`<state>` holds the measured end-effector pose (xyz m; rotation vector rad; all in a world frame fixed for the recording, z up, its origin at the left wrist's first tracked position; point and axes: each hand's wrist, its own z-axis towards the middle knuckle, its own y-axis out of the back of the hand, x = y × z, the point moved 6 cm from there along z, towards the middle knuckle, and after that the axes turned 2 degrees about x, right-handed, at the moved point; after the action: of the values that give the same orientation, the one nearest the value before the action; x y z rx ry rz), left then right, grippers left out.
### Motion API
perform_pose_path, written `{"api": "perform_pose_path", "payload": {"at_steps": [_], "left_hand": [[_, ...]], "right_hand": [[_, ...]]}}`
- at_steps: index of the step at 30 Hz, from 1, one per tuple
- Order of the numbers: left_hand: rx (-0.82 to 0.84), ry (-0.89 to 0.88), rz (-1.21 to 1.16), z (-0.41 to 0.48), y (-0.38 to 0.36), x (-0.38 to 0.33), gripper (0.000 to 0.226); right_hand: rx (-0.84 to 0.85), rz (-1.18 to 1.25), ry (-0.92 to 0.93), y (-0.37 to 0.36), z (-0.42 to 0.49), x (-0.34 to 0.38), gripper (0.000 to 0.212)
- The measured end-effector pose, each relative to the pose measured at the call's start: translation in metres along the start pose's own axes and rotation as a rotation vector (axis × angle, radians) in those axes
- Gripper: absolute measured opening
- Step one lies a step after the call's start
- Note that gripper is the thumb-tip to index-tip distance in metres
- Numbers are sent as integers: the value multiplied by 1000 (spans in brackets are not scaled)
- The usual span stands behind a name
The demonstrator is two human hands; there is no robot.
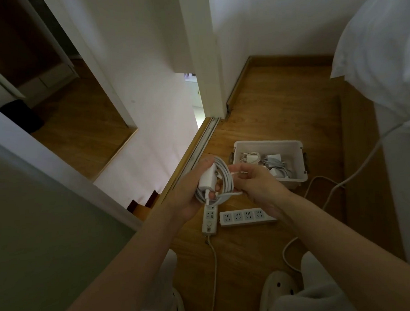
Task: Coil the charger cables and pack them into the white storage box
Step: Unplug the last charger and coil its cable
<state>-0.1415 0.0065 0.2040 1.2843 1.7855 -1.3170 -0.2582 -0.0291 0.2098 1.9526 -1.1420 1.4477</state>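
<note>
Item: coiled charger cable (220,178) with adapter (207,179), held just short of the white storage box (294,148).
Left hand (189,194): fingers closed around coil.
Right hand (260,183): pinching the loose tail.
Risk: if the tail slips, the coil likely springs open before reaching the box beyond.

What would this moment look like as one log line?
left hand: holds coiled charger cable | right hand: wrapping cable end | white storage box: open, chargers inside
</note>
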Motion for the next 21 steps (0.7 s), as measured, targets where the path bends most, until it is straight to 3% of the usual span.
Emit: {"api": "perform_pose_path", "payload": {"at_steps": [5,10,13,16,21], "left_hand": [[-43,51,57,3,4,12,47],[-160,80,117,4,8,22,40],[-185,79,49,3,12,21,32],[-146,47,-11,2,14,15,38],[-105,-25,105,1,11,10,39]], "right_hand": [[-181,-124,-13,1,3,-16,16],[-342,23,-32,-2,5,-30,23],[-295,142,-92,-9,8,-35,23],[-202,159,-103,-12,12,-31,26],[-227,141,-186,-6,14,-36,32]]}}
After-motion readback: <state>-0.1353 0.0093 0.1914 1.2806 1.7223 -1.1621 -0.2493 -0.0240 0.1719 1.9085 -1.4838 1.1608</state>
